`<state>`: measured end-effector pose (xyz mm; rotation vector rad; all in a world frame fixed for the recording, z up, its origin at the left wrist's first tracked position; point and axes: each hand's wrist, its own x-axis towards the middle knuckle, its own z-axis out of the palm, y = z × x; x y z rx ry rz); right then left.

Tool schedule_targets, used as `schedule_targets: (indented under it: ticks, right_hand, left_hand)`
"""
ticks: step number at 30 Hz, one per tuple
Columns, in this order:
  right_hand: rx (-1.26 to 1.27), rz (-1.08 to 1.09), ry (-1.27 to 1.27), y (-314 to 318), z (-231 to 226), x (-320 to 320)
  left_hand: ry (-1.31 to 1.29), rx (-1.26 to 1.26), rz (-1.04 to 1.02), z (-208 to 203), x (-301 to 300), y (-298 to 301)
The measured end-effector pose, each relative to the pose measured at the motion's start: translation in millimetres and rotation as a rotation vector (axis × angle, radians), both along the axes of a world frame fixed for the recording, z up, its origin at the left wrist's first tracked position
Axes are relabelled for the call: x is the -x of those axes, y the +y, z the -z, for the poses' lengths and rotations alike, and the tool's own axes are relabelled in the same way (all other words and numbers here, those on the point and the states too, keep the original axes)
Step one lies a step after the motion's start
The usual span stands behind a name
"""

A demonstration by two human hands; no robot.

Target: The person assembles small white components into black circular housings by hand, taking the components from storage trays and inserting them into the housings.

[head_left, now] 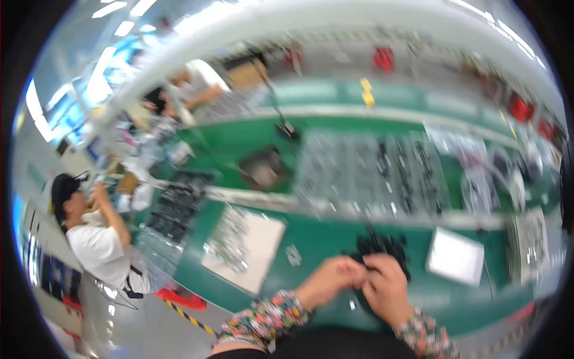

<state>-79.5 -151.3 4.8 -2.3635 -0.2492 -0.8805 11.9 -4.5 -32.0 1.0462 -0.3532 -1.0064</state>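
My left hand and my right hand meet over the near side of the green workbench, fingertips pinched together. Whatever sits between the fingers is too small and blurred to name. Just beyond my knuckles lies a heap of small black parts, partly hidden by my hands. To the left, shiny small pieces, seemingly in clear plastic, rest on a beige sheet. A small pale piece lies between that sheet and my left hand. A tiny white bit is below my fingers.
A white flat block lies right of the heap, with a stack of pale sheets farther right. Clear trays of parts and a dark pad lie beyond the ledge. Co-workers sit at left and far left.
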Motion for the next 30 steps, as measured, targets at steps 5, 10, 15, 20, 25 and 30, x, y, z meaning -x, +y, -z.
schedule_targets:
  ticks: [5, 10, 15, 20, 25, 30]
  right_hand:
    - [-0.128, -0.043, 0.000, -3.4, -5.7, -17.0]
    - [-0.312, 0.019, 0.077, -9.6, 5.1, -12.5]
    - [-0.295, 0.012, 0.111, -8.6, 6.5, -2.3]
    - [-0.254, 0.027, 0.085, -6.3, 2.7, 1.1]
    - [-0.216, 0.019, 0.039, -5.3, 4.4, -3.7]
    - [-0.212, 0.026, -0.005, -5.9, 5.4, -7.1]
  left_hand:
    - [0.071, -0.004, -0.103, -18.6, -11.3, 5.5]
    - [0.192, 0.039, -0.031, -16.1, -15.3, -1.1]
    - [0.207, -0.003, -0.057, -16.2, -8.0, 2.5]
    - [0.209, -0.004, -0.051, -17.8, -5.0, 4.7]
    - [0.214, 0.003, -0.049, -19.3, -7.5, 3.7]
    - [0.228, 0.029, -0.035, -19.4, -8.9, 2.5]
